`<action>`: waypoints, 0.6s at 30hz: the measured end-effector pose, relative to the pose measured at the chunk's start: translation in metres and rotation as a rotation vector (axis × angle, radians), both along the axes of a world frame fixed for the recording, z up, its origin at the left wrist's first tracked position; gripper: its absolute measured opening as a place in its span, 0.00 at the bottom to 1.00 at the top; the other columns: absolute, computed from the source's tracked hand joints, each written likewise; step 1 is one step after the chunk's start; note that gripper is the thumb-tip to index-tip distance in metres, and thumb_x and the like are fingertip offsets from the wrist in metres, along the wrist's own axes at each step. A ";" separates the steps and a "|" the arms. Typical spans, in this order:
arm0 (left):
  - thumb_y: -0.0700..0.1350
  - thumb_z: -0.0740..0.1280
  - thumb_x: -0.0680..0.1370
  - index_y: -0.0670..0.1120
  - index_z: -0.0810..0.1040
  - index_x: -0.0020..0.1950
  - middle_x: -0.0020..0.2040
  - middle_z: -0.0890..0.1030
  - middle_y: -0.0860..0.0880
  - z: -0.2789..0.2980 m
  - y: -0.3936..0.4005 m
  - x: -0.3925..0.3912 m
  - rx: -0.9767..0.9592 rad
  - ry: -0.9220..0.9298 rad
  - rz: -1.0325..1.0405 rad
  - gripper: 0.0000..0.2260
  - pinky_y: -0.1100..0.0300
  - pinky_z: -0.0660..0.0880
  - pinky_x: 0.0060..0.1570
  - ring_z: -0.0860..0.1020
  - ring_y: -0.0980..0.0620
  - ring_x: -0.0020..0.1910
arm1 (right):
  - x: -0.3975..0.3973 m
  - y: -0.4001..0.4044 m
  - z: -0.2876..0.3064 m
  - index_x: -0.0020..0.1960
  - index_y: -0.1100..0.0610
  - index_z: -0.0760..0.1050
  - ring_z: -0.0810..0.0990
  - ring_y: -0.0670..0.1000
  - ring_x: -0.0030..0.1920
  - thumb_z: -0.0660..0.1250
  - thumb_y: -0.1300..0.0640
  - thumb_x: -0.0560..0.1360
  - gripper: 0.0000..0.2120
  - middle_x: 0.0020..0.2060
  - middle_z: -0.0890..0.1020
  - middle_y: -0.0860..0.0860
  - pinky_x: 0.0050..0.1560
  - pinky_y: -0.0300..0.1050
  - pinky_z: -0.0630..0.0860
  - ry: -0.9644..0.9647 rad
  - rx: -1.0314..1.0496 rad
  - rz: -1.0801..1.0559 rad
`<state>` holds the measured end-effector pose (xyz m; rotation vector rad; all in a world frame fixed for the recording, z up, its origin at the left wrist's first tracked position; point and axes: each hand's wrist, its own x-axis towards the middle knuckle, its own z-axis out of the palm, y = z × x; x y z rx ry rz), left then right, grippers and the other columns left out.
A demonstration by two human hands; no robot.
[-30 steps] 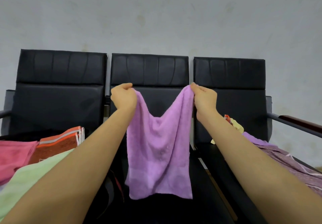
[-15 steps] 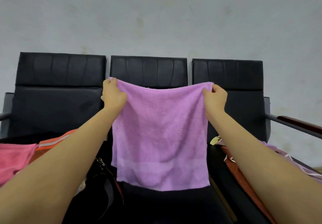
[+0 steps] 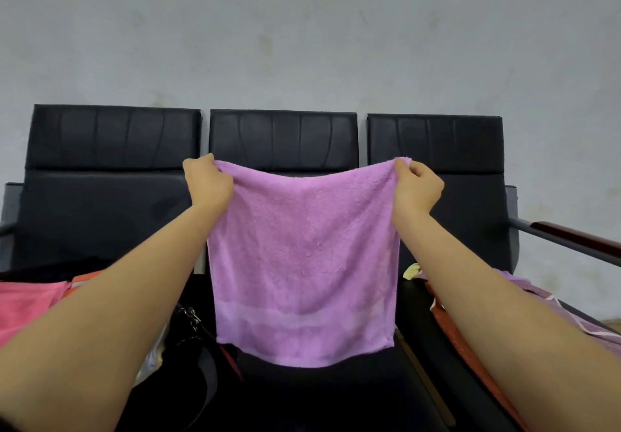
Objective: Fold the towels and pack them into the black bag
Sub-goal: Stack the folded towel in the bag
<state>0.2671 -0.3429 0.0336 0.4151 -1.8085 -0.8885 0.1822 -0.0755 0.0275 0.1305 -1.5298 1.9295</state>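
A purple towel point(image 3: 304, 263) hangs spread out in the air in front of the middle black seat. My left hand point(image 3: 206, 184) pinches its top left corner and my right hand point(image 3: 416, 188) pinches its top right corner, both at the height of the seat backs. The top edge sags slightly between them. The towel's bottom edge hangs just above the middle seat cushion. The black bag point(image 3: 188, 347), with a metal clasp and a strap, lies low between the left and middle seats, partly hidden by my left arm.
A row of three black chairs point(image 3: 111, 196) stands against a grey wall. Pink towels point(image 3: 23, 307) lie on the left seat. An orange cloth point(image 3: 450, 327) and a purple one point(image 3: 551, 300) lie on the right seat. A metal armrest point(image 3: 571, 240) juts out at far right.
My hands have moved apart, stretching the purple towel from a bunched, sagging drape into a flat spread sheet. Both hands kept hold of its top corners.
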 end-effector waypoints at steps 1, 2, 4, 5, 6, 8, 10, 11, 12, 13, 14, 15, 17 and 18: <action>0.28 0.53 0.68 0.46 0.53 0.31 0.33 0.55 0.50 0.000 0.002 0.000 0.032 0.012 -0.012 0.16 0.62 0.49 0.28 0.52 0.53 0.30 | 0.000 0.000 0.001 0.38 0.60 0.76 0.71 0.46 0.32 0.65 0.59 0.77 0.10 0.29 0.74 0.48 0.37 0.39 0.72 -0.006 0.002 -0.010; 0.28 0.53 0.67 0.46 0.52 0.31 0.33 0.54 0.50 -0.001 0.004 0.000 0.062 0.037 -0.029 0.16 0.61 0.47 0.29 0.51 0.53 0.31 | 0.000 0.000 0.002 0.39 0.60 0.76 0.73 0.46 0.33 0.64 0.61 0.77 0.09 0.31 0.75 0.48 0.38 0.40 0.73 -0.014 -0.001 -0.021; 0.29 0.54 0.67 0.47 0.53 0.32 0.32 0.54 0.49 -0.003 0.005 -0.002 0.099 0.078 -0.028 0.15 0.58 0.48 0.32 0.51 0.53 0.32 | -0.001 0.000 0.002 0.41 0.59 0.74 0.74 0.46 0.37 0.64 0.63 0.76 0.05 0.34 0.75 0.48 0.40 0.41 0.73 -0.036 -0.023 -0.030; 0.29 0.54 0.68 0.48 0.53 0.32 0.32 0.54 0.50 -0.004 0.005 -0.003 0.110 0.078 -0.002 0.16 0.58 0.49 0.33 0.52 0.52 0.33 | -0.002 -0.001 0.001 0.43 0.59 0.74 0.75 0.47 0.39 0.64 0.63 0.76 0.04 0.37 0.76 0.49 0.41 0.39 0.73 -0.049 -0.043 -0.024; 0.29 0.55 0.69 0.49 0.54 0.32 0.32 0.55 0.51 -0.006 0.004 -0.004 0.120 0.073 0.027 0.17 0.60 0.52 0.33 0.54 0.53 0.33 | -0.001 -0.002 0.001 0.45 0.59 0.73 0.75 0.47 0.41 0.63 0.64 0.76 0.02 0.40 0.76 0.49 0.41 0.37 0.73 -0.058 -0.061 -0.016; 0.28 0.56 0.71 0.53 0.54 0.32 0.32 0.56 0.55 -0.007 0.003 -0.004 0.133 0.062 0.064 0.22 0.62 0.57 0.35 0.55 0.56 0.31 | -0.002 -0.003 0.000 0.47 0.58 0.72 0.75 0.48 0.44 0.62 0.65 0.77 0.03 0.45 0.77 0.51 0.41 0.36 0.72 -0.060 -0.074 -0.007; 0.27 0.56 0.71 0.53 0.54 0.32 0.33 0.57 0.55 -0.009 0.003 -0.003 0.114 0.039 0.074 0.22 0.65 0.53 0.30 0.54 0.58 0.30 | -0.001 -0.003 0.000 0.48 0.58 0.70 0.76 0.49 0.46 0.61 0.67 0.76 0.06 0.47 0.76 0.52 0.44 0.39 0.74 -0.055 -0.073 -0.010; 0.27 0.55 0.70 0.51 0.55 0.31 0.33 0.57 0.54 -0.010 0.004 -0.002 0.088 0.016 0.083 0.20 0.65 0.53 0.29 0.55 0.57 0.30 | -0.001 -0.002 -0.001 0.49 0.57 0.70 0.76 0.49 0.45 0.60 0.68 0.75 0.08 0.46 0.76 0.52 0.43 0.39 0.74 -0.050 -0.080 -0.008; 0.27 0.55 0.70 0.48 0.56 0.30 0.34 0.58 0.52 -0.010 0.005 0.000 0.058 -0.011 0.093 0.18 0.62 0.56 0.27 0.55 0.54 0.30 | -0.001 -0.002 -0.001 0.52 0.57 0.69 0.76 0.49 0.44 0.59 0.70 0.75 0.10 0.45 0.75 0.50 0.41 0.37 0.74 -0.039 -0.089 0.001; 0.27 0.54 0.70 0.46 0.57 0.31 0.34 0.61 0.48 -0.010 0.007 0.002 0.027 -0.042 0.104 0.16 0.55 0.61 0.27 0.57 0.52 0.30 | 0.000 -0.001 -0.001 0.55 0.56 0.69 0.75 0.48 0.43 0.58 0.71 0.74 0.14 0.43 0.74 0.49 0.39 0.37 0.73 -0.026 -0.091 0.010; 0.27 0.55 0.71 0.45 0.59 0.31 0.37 0.66 0.43 -0.011 0.009 0.003 -0.011 -0.078 0.115 0.15 0.49 0.68 0.34 0.60 0.50 0.32 | 0.001 0.001 -0.001 0.59 0.55 0.69 0.75 0.48 0.43 0.57 0.72 0.74 0.19 0.43 0.74 0.49 0.40 0.37 0.73 -0.015 -0.068 0.016; 0.27 0.56 0.72 0.44 0.61 0.32 0.44 0.70 0.38 -0.011 0.010 0.005 -0.053 -0.119 0.122 0.15 0.46 0.71 0.42 0.63 0.47 0.35 | 0.002 0.002 -0.001 0.61 0.54 0.71 0.76 0.48 0.45 0.56 0.73 0.73 0.22 0.46 0.76 0.50 0.43 0.38 0.74 -0.007 -0.012 0.018; 0.28 0.56 0.74 0.43 0.62 0.32 0.55 0.69 0.34 -0.012 0.010 0.007 -0.155 -0.189 0.133 0.15 0.45 0.72 0.49 0.67 0.42 0.39 | -0.003 0.006 -0.003 0.63 0.57 0.75 0.76 0.51 0.56 0.55 0.73 0.74 0.23 0.56 0.77 0.53 0.54 0.39 0.72 -0.021 0.197 -0.038; 0.28 0.56 0.74 0.42 0.63 0.32 0.56 0.69 0.34 -0.013 0.009 0.007 -0.206 -0.217 0.149 0.14 0.45 0.72 0.49 0.69 0.40 0.40 | -0.007 0.008 -0.005 0.63 0.59 0.76 0.75 0.54 0.59 0.55 0.72 0.75 0.22 0.59 0.77 0.55 0.57 0.41 0.71 -0.033 0.315 -0.084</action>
